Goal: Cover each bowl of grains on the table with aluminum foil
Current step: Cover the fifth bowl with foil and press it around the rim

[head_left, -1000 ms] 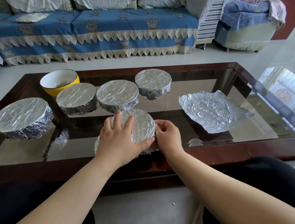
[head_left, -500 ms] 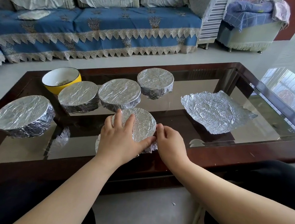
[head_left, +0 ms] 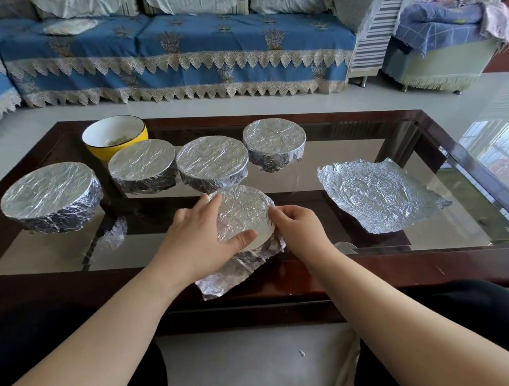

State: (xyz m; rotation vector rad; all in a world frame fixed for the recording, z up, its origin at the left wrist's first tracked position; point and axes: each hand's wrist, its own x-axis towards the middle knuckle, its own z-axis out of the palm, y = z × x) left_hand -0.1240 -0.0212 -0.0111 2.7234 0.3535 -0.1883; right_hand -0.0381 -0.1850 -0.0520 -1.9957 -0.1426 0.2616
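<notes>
Near the desk's front edge, our left hand rests flat on the foil-topped bowl while our right hand pinches foil at its rim. An uncovered yellow bowl sits toward the far left corner, and a loose foil sheet lies toward the right edge.

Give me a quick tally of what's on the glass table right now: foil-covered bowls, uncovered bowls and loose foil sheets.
Round bowls wrapped in crinkled aluminum foil: 5; the left hand and right hand are on the nearest.
Uncovered yellow bowl with white inside: 1
Loose flat crinkled foil sheet: 1
Total: 7
</notes>
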